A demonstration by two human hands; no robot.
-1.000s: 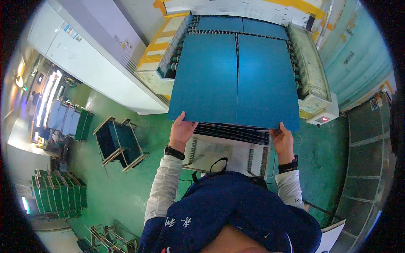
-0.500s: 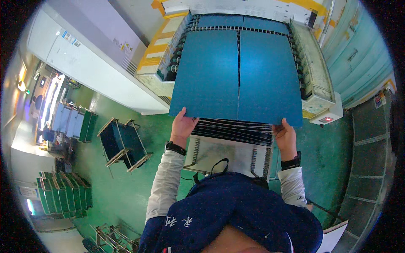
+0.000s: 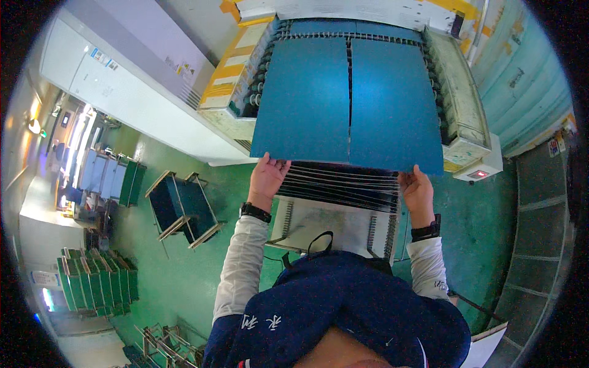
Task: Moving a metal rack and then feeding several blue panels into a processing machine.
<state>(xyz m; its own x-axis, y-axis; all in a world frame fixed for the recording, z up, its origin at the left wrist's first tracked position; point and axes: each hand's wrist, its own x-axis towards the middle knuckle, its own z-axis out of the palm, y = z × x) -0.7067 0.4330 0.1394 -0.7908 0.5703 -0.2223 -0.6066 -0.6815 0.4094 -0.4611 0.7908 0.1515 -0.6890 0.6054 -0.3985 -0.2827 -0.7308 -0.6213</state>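
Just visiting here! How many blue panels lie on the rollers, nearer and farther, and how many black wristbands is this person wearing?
Near blue panels: 2
Far blue panels, partly hidden: 2
Black wristbands: 2
Total: 6

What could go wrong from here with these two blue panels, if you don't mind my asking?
The left blue panel and the right blue panel lie close side by side, so their facing edges could rub. The left hand and right hand each hold one panel only at its near edge, so either might skew toward the roller wheels.
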